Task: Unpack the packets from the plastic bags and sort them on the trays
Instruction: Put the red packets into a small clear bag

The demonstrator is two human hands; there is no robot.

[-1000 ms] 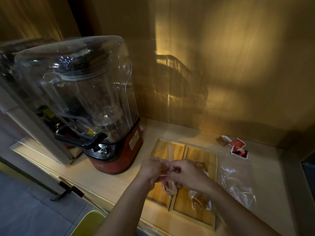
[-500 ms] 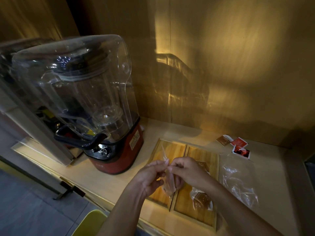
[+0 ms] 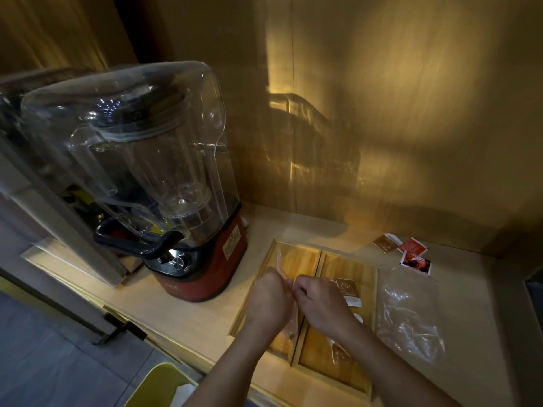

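My left hand (image 3: 269, 301) and my right hand (image 3: 318, 304) meet above two wooden trays, both pinching the top of a small clear plastic bag (image 3: 293, 318) that hangs between them. The left tray (image 3: 299, 257) shows bare wood at its far end. The right tray (image 3: 352, 265) holds a brown packet (image 3: 346, 286) and another brown packet (image 3: 339, 352) nearer me. What the small bag contains is hidden by my hands.
A red-based blender (image 3: 164, 183) with a clear cover stands to the left of the trays. An empty clear bag (image 3: 408, 315) lies right of the trays. Red and brown packets (image 3: 411, 251) sit near the back wall. A yellow chair (image 3: 158, 386) is below the counter edge.
My hands have stayed over the trays, working the small bag's top; the bag strip now sticks up past my left hand. Nothing else moved.
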